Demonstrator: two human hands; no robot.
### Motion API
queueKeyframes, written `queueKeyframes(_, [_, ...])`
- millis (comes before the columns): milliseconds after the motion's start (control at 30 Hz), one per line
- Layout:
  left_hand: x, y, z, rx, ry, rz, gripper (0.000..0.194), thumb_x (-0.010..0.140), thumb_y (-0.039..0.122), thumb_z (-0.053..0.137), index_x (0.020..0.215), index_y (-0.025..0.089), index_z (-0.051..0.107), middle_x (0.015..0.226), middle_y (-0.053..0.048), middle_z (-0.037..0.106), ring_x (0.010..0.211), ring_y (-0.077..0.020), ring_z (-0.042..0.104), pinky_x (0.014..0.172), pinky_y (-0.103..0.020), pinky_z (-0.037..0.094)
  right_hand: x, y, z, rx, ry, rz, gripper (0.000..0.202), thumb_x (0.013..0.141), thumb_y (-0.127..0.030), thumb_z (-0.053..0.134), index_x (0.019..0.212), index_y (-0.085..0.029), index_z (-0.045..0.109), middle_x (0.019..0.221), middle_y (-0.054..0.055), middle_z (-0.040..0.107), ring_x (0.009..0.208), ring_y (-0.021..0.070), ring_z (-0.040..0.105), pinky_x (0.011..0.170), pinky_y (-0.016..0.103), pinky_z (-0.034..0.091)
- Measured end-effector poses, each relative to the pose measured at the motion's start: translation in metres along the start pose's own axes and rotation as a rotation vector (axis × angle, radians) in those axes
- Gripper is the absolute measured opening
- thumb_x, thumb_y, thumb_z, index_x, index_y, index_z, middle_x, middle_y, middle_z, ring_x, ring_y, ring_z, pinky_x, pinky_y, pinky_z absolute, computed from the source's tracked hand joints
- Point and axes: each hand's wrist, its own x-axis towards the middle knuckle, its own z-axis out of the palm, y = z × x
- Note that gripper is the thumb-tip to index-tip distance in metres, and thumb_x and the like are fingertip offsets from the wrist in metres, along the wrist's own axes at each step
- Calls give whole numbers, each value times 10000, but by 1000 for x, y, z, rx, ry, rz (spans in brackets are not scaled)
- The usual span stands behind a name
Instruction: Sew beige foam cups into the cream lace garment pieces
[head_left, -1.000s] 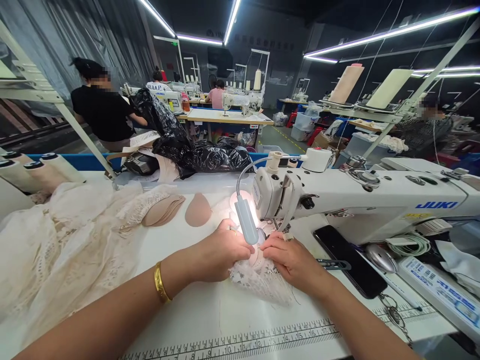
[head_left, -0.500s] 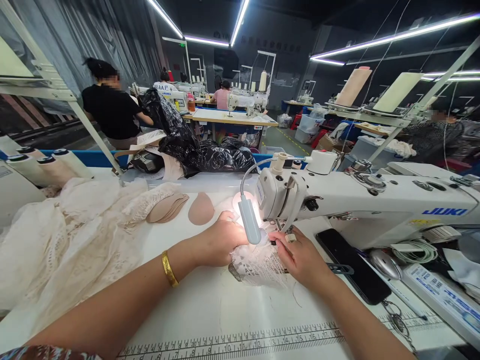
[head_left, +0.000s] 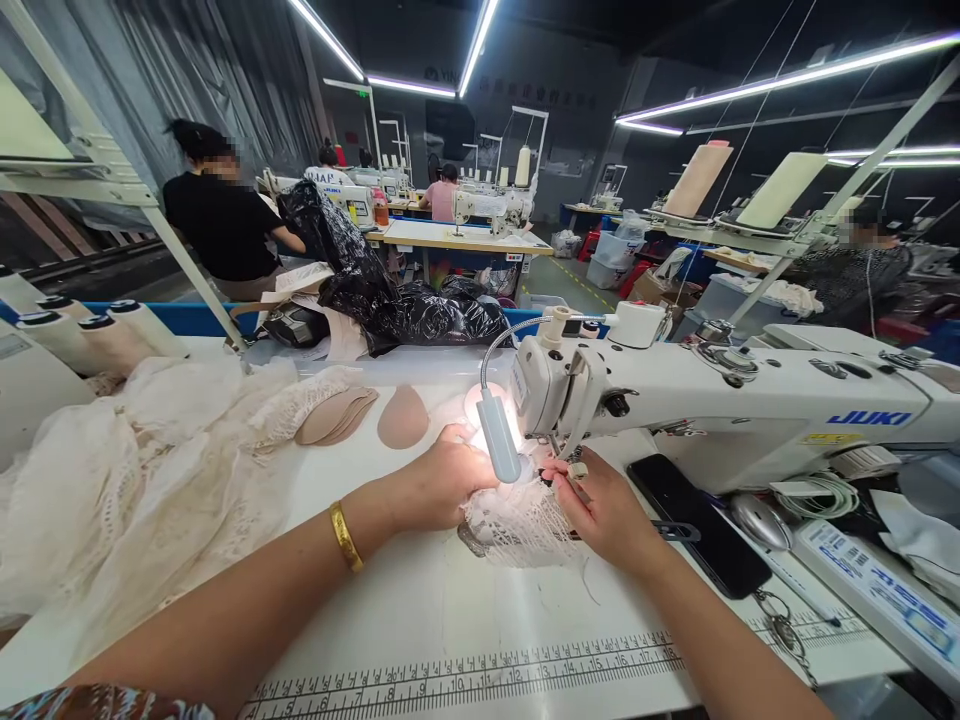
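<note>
Cream lace fabric (head_left: 517, 525) lies bunched under the head of a white sewing machine (head_left: 750, 390). My left hand (head_left: 439, 482) is closed on the fabric's left side, its fingertips partly hidden behind a grey gooseneck lamp (head_left: 497, 440). At the right of the lace, close to the needle area, my right hand (head_left: 611, 510) has its thumb and fingers pinched together. A small black piece (head_left: 547, 475) shows at those fingertips; what they hold is unclear. The lamp and glare hide much of the needle area.
Cream lace garments (head_left: 142, 470) are heaped on the left, beside beige pads (head_left: 337, 415) and a single pad (head_left: 403, 416). A phone (head_left: 699, 525) lies right of my right hand. A printed ruler (head_left: 450, 680) runs along the front edge. Co-worker (head_left: 221, 215) sits beyond.
The view has shifted slightly, so the machine appears a little further left. My right hand's fingers have shifted slightly at the lace; my left hand stays in place.
</note>
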Motion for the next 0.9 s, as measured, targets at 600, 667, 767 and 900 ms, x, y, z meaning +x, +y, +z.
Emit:
queueKeyframes(600, [-4,20,-21,51,-213,-265,241,899,191,614,1095,294,708,1153,-66,665,1071,-308,595,907,-475,323,0,-25,4,145,-166,-225,344,1043,-278,597,1376,-265,513,1154,67,717,1080,270,642,923,454,510])
queueKeyframes(667, [-1,29,-21,118,-257,-331,159,893,303,668,1036,258,721,1065,-85,653,970,-303,590,835,-448,343,0,-26,5,141,-174,-243,393,1037,-331,634,1399,-261,500,1222,87,698,1162,288,615,961,462,495])
queueKeyframes(767, [3,41,-20,156,-267,-362,223,857,396,732,985,214,712,1014,-98,644,943,-309,580,816,-454,365,1,-27,7,130,-200,-243,406,1023,-361,666,1385,-258,511,1221,90,696,1166,294,607,951,446,484])
queueKeyframes(900, [-1,39,-16,51,-193,-166,275,888,337,740,1148,257,702,1128,-69,670,1043,-309,585,917,-482,402,1,-29,6,108,-315,-180,492,963,-378,772,1385,-306,530,1119,30,702,994,253,634,898,417,465])
